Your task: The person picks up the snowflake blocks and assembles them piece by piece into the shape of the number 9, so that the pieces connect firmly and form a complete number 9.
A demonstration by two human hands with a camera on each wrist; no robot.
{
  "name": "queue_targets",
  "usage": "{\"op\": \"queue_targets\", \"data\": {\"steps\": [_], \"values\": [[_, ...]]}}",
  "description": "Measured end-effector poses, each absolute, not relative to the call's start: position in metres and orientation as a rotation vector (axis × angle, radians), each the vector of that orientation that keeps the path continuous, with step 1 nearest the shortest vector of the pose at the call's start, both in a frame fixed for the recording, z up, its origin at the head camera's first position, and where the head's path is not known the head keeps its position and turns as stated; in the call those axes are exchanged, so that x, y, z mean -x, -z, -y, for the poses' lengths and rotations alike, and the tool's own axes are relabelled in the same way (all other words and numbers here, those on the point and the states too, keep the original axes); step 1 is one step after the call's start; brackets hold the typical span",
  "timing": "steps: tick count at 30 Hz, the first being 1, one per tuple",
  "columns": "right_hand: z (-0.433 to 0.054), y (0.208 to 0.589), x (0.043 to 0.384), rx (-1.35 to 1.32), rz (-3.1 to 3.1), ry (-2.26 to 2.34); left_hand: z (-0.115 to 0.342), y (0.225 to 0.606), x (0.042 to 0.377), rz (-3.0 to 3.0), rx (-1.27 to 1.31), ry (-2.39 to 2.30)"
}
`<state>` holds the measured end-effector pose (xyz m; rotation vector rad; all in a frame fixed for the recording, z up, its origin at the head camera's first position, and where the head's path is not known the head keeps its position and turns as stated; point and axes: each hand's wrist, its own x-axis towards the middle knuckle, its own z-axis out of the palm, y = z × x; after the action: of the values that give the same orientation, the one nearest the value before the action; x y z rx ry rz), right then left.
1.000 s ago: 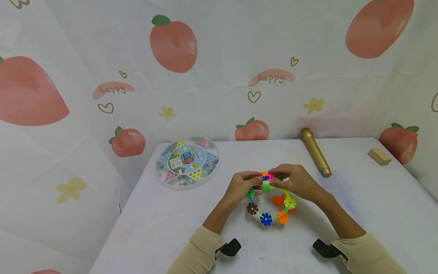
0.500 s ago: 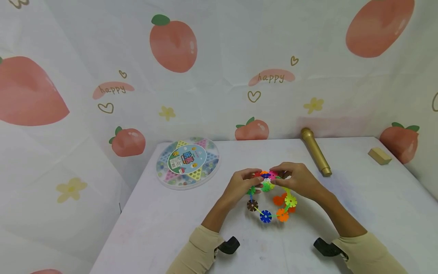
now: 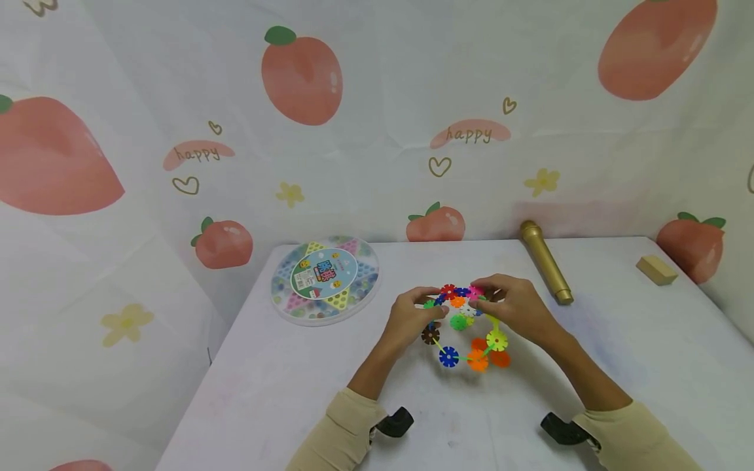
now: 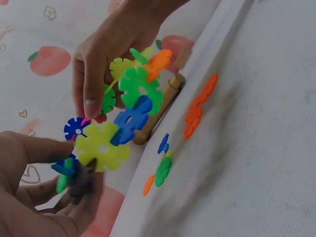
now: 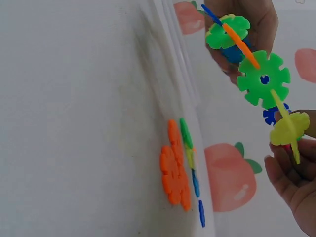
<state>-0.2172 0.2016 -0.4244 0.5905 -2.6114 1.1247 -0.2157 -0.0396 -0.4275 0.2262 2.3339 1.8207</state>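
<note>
A ring of discs [image 4: 132, 120] is hanging above the surface [image 3: 283, 392]; the fingers of the left hand [image 3: 409, 320] are gripping its left side, those of the right hand [image 3: 520, 307] pinching its far right edge; loose discs [image 3: 500, 358] are lying below; beyond, a board [image 3: 325, 280] is resting at left, a mic [image 3: 546, 263] and block [image 3: 656, 269] at right

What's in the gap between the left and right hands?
In the head view, the chain of notched discs bridges from the left hand to the right hand. Beneath, on the table, lies a green disc among others.
</note>
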Motion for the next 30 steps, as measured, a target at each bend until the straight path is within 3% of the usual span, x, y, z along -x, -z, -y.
{"op": "queue_targets", "data": {"steps": [8,30], "values": [[-0.199,0.422,0.21,-0.485,2.684,-1.278,0.04,0.425,0.214,-2.502,-0.257,-1.836],[-0.204,0.417,0.205,-0.599,2.785,-1.93,0.04,0.422,0.211,-2.412,-0.612,-1.538]]}}
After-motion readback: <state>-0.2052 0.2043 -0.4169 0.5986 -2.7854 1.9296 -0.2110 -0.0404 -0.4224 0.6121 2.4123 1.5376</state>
